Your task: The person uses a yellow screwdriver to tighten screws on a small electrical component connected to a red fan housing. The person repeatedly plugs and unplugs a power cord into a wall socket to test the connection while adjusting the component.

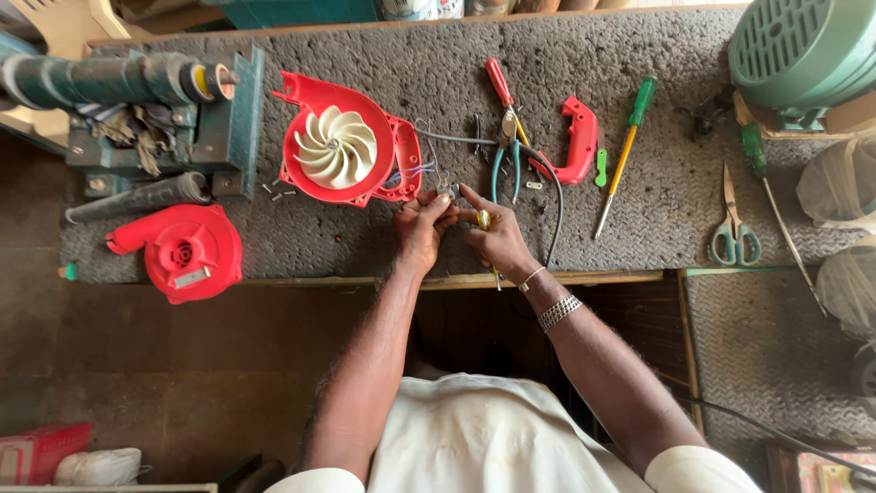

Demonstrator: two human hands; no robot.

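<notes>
My left hand (422, 226) and my right hand (488, 233) meet over the grey mat, just below an opened red blower housing (301, 100) with a cream fan wheel (335, 147). My left fingers pinch a small part on thin wires (436, 164) that trail from the housing. My right hand grips a yellow-handled screwdriver (485, 222), its tip toward that small part. A black cable (553, 215) curves past my right hand.
A red handle half-shell (578, 139), pliers (504, 110), a green-and-yellow screwdriver (628, 151) and scissors (734, 228) lie to the right. Another red blower shell (187, 251) sits at the left edge, below a green vise (155, 110). A green motor (803, 50) stands far right.
</notes>
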